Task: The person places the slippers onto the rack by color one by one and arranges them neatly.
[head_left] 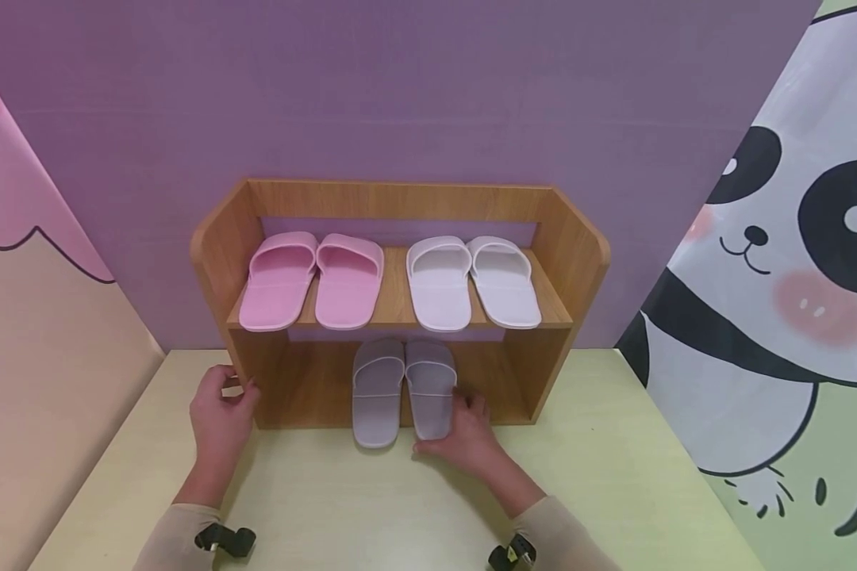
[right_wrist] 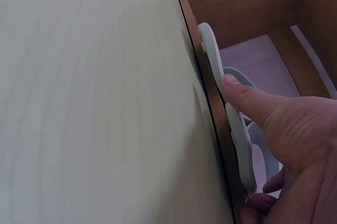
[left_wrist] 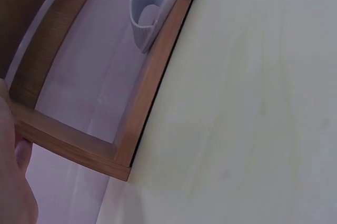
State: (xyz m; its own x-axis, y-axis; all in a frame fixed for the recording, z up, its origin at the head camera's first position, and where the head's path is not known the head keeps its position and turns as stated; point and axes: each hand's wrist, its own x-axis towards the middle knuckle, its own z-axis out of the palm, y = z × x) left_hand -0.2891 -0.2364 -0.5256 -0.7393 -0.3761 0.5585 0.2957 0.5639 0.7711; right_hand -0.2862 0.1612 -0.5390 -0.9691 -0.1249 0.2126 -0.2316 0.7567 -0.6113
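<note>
A two-tier wooden shoe rack (head_left: 400, 200) stands against the purple wall. On its lower tier a left grey slipper (head_left: 376, 416) and a right grey slipper (head_left: 430, 411) lie side by side, their front ends jutting past the rack's edge. My right hand (head_left: 467, 440) holds the right grey slipper across its front end, thumb (right_wrist: 237, 84) on one side and fingers on the other. At the rack's left side panel (left_wrist: 73, 148), my left hand (head_left: 221, 412) grips the front edge; part of that hand is outside the left wrist view.
A pair of pink slippers (head_left: 348, 289) sits on the upper tier at left, with a pair of white slippers (head_left: 440, 289) to their right. The rack rests on a pale wooden table (head_left: 343, 507). A panda picture (head_left: 757, 317) covers the right wall.
</note>
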